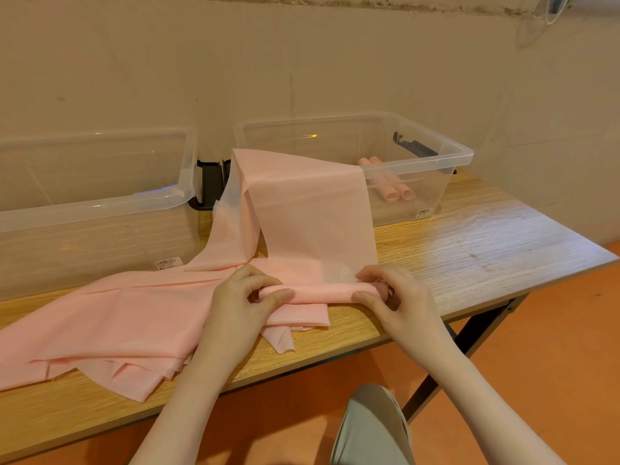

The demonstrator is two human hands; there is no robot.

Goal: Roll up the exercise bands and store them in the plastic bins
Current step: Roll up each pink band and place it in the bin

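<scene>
At 9 o'clock a clear plastic bin (97,203) was set on the wooden table (469,243), with a barcode label stuck low on its front wall. A heap of loose pink bands (110,323) was spread over the table from 8 o'clock toward the middle, its layers hanging slightly past the near edge. The left hand (246,297) was curled round the left end of a partly rolled band (318,292), thumb in front and fingers over the top. The unrolled length of that band was seen rising toward 12 o'clock and draped over the front rim of a second clear bin (446,162). The right hand (394,293) was closed on the right end of the same roll, pinching it between thumb and fingers. Inside the second bin, at 2 o'clock, 2 finished pink rolls (396,191) were laid side by side, touching. Black latch handles were seen between the bins and on the second bin's right end. A grey-clad knee (372,427) was seen at 6 o'clock above an orange floor
</scene>
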